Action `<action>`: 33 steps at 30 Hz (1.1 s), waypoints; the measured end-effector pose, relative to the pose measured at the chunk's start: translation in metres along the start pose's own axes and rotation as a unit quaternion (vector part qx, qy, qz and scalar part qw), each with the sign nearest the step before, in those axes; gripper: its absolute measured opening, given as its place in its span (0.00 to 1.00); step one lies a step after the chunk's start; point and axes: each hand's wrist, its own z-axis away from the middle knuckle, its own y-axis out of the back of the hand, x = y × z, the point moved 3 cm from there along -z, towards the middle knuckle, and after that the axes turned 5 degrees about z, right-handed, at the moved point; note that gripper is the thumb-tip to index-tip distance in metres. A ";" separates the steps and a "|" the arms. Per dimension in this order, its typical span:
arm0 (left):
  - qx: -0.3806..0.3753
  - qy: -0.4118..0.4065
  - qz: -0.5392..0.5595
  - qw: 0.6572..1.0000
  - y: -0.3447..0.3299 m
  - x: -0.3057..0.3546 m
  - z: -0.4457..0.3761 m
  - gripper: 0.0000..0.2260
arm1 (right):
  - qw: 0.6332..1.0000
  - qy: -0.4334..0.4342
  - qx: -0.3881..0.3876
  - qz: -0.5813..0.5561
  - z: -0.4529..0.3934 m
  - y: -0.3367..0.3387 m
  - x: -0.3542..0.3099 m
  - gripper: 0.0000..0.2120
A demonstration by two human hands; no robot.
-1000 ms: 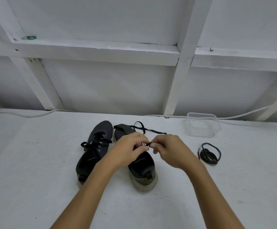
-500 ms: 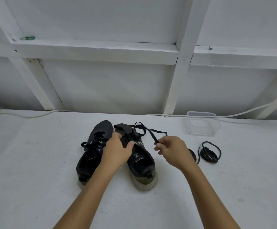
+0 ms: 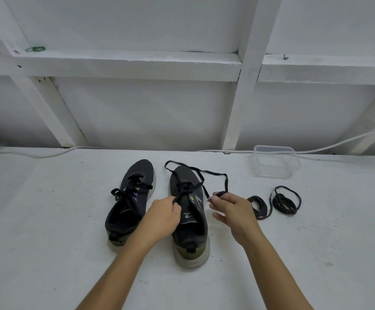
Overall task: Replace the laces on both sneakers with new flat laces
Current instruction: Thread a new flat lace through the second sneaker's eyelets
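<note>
I am lacing the right shoe (image 3: 189,211), the landmark here; the left shoe (image 3: 130,198), just to its left, already carries a lace through its eyelets, though I cannot tell whether that one is tied. My left hand (image 3: 163,217) rests on the right shoe's inner side, thumb and forefinger pinching the crossed lace (image 3: 213,174) at the eyelets. My right hand (image 3: 231,208), just right of the shoe, pinches the lace's free end, with a turn of it over the forefinger; the lower fingers hang loosely curled. The slack loops out beyond the toe and to the right.

Step, as I judge it: threading the upper eyelets of the second shoe. Next, I would steer the free end to the next open eyelet while the left hand holds tension.

Count: two shoes; two coiled spare laces (image 3: 286,201) right of the shoe, the nearer coil (image 3: 259,206) partly behind my hand; one clear tub (image 3: 273,162) beyond them.
</note>
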 end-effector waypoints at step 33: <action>0.081 -0.051 -0.008 0.995 -0.018 0.006 -0.026 0.11 | 0.970 0.161 -0.002 0.183 -0.012 -0.032 -0.001 0.04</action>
